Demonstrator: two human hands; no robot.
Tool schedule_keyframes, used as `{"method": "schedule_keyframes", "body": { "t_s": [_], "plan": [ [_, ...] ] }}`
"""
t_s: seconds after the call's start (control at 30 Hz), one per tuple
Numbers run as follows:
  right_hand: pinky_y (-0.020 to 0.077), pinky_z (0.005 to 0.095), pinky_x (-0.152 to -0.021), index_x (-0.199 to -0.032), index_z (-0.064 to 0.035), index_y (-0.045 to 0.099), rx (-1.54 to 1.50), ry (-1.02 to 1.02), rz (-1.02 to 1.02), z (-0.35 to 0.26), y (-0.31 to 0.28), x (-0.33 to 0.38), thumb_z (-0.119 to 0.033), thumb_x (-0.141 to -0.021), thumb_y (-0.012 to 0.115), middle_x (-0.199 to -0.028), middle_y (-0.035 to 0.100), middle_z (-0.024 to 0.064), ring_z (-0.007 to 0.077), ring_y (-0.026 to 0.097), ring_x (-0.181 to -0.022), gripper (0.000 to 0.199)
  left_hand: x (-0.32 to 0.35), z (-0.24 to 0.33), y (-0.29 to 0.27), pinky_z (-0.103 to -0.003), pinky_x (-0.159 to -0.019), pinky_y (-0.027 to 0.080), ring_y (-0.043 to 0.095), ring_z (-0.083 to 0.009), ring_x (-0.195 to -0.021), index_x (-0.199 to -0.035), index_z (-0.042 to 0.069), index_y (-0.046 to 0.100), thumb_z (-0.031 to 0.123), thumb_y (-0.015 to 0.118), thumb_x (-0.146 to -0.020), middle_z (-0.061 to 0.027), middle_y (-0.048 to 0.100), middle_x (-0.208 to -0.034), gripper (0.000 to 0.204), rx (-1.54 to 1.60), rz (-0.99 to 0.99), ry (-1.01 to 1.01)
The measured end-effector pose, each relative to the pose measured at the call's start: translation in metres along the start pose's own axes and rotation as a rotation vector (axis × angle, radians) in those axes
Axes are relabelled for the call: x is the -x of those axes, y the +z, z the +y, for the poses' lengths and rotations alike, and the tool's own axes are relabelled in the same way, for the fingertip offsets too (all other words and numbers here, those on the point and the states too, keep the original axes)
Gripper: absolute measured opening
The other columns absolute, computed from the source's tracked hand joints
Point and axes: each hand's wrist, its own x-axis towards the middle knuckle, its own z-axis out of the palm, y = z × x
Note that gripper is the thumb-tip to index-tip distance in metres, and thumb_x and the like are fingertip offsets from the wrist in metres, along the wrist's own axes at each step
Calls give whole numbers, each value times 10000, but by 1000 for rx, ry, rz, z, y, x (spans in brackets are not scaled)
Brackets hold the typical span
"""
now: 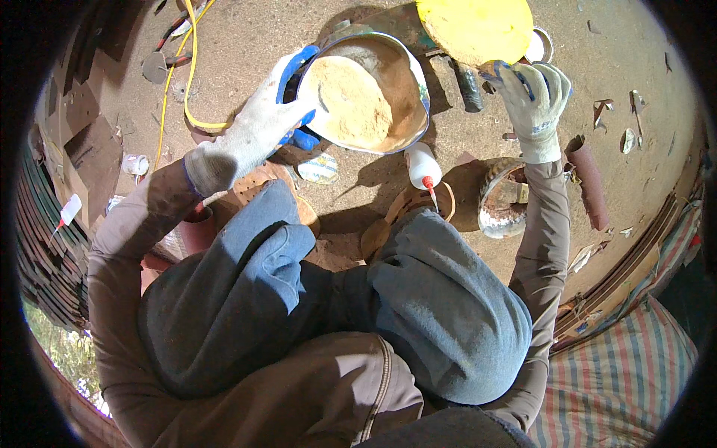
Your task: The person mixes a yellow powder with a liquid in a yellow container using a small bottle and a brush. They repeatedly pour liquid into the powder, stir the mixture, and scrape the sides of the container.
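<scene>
1. While my left grip (261, 123) closes around the left side of the open tub (408, 69), my right grip (532, 93) appears to pinch the lower edge of the round yellow lid (478, 31).
2. The tub is ahead of my knees (437, 261), over the dusty ground (276, 33); I cannot tell whether its base rests there.
3. Done, as I judge it: the tub is uncovered, and what looks like its lid is apart, just beside it.
4. Left, as I judge it: the lid is neither set down nor fitted back, and the tan powder (347, 104) lies heaped toward the tub's left side.
5. I count one tub, one yellow lid and one heap of powder.
6. Around me I count two white bottles with red tips, the near bottle (423, 166) by my right knee and the far bottle (71, 210) at far left; one worn round pot (488, 207) beside my right forearm (543, 231); and one reddish roll (587, 183) right of that.
</scene>
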Motion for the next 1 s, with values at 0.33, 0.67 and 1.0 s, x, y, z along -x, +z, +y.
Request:
{"method": "schedule_keyframes", "body": {
  "t_s": [0.33, 0.67, 1.0],
  "plan": [
    [439, 438, -867, -997, -225, 731, -9, -36, 17, -1, 6, -3, -243, -692, 865, -1056, 616, -29, 244, 591, -1015, 333, 1, -6, -3, -310, -954, 533, 581, -156, -1163, -1528, 66, 349, 130, 589, -999, -129, 551, -1350, 584, 50, -9, 25],
    [424, 456, -873, -943, -207, 689, 40, 12, 30, -9, 10, -12, -424, -660, 870, -1049, 615, -9, 248, 584, -1008, 401, 4, -2, -3, -308, -939, 536, 598, -152, -1117, -1531, 74, 345, 128, 589, -1004, -123, 562, -1332, 583, 32, -1, 10],
    [410, 444, -835, -840, -203, 641, 25, 132, 30, -17, 11, -25, -597, -633, 840, -995, 618, -6, 250, 577, -944, 488, 3, 2, -3, -281, -845, 571, 610, -133, -1078, -1522, 75, 354, 131, 582, -1006, -106, 571, -1309, 567, 36, -28, 11]
  ]
}}
